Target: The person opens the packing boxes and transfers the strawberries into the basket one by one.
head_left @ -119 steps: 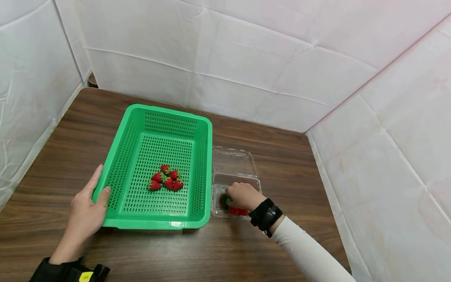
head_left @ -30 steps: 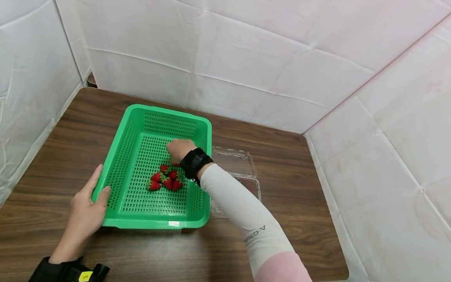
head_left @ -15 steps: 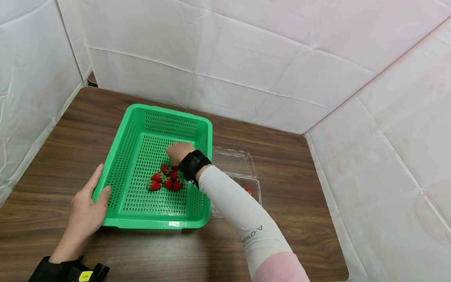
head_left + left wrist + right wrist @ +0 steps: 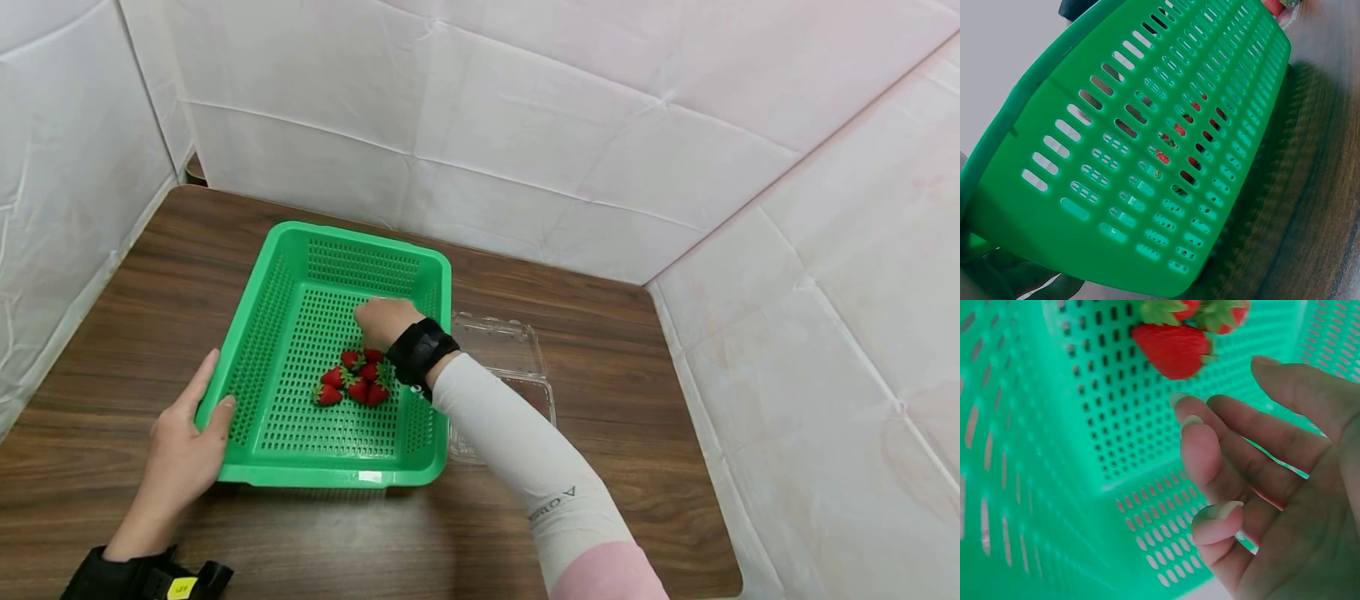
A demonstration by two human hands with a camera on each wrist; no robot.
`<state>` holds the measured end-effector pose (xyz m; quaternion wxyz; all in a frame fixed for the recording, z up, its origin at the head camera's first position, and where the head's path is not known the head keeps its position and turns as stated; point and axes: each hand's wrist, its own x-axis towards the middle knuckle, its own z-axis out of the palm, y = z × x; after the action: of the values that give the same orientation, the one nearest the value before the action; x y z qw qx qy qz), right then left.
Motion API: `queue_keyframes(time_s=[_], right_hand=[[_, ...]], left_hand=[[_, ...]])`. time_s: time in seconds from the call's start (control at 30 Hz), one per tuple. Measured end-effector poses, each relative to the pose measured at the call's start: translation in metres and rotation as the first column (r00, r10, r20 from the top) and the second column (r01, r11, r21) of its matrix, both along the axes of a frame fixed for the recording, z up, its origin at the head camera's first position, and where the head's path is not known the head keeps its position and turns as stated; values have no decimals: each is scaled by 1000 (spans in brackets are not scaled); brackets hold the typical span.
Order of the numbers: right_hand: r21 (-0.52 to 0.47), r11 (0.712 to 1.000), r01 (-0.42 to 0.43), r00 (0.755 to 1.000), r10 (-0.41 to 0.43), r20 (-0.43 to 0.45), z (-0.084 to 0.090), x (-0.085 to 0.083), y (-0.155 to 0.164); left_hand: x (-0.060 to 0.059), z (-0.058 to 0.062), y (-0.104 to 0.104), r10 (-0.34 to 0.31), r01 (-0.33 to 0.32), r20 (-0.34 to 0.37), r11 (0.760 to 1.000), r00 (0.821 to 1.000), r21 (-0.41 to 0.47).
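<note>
My left hand grips the left side of a green perforated basket, its thumb over the rim; in the left wrist view the fingers lie under the rim at lower left. Several red strawberries with green leaves sit grouped on the basket floor. Inside the basket, just beyond the group, hovers my right hand. Its fingers are loosely bent with nothing between them in the right wrist view, thumb apart. The nearest strawberry lies a little way past the fingertips there.
A clear plastic clamshell box lies unfolded against the basket's right side, partly hidden by the right sleeve. The wooden table meets white sheeted walls at the back and sides.
My right hand has moved left from the clamshell box into the basket and let go of a strawberry, which now lies at the group's far edge. The left hand stays on the basket.
</note>
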<state>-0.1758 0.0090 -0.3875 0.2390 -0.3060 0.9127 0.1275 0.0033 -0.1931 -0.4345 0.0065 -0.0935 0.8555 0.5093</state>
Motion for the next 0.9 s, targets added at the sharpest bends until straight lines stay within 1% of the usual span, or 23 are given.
queue_keyframes(time_s=[0.1, 0.17, 0.3, 0.37, 0.47, 0.67, 0.9], right_hand=[[-16, 1000, -10, 1000, 10, -2, 11, 6, 5], [-33, 999, -16, 1000, 16, -9, 18, 10, 10], [-94, 995, -11, 1000, 9, -21, 30, 19, 22], [-139, 990, -9, 999, 4, -33, 34, 24, 29], [-209, 978, -13, 999, 1, -54, 39, 32, 40], [-310, 951, -12, 995, -18, -95, 46, 47, 63], [-404, 914, 46, 993, -84, -78, 50, 63, 89]], left_hand=[[0, 0, 0, -2, 2, -4, 1000, 1000, -27], [-1, 0, 0, -1, 0, -10, 998, 1000, -63], [-1, 1, -1, 2, -3, -13, 998, 1000, -62], [-1, 2, -1, -1, 1, -3, 999, 1000, -32], [-1, 2, -2, -7, 7, 10, 1000, 1000, 18], [-1, 1, -2, -8, 7, 22, 1000, 1000, 26], [0, 1, -2, -10, 9, 36, 999, 999, 39]])
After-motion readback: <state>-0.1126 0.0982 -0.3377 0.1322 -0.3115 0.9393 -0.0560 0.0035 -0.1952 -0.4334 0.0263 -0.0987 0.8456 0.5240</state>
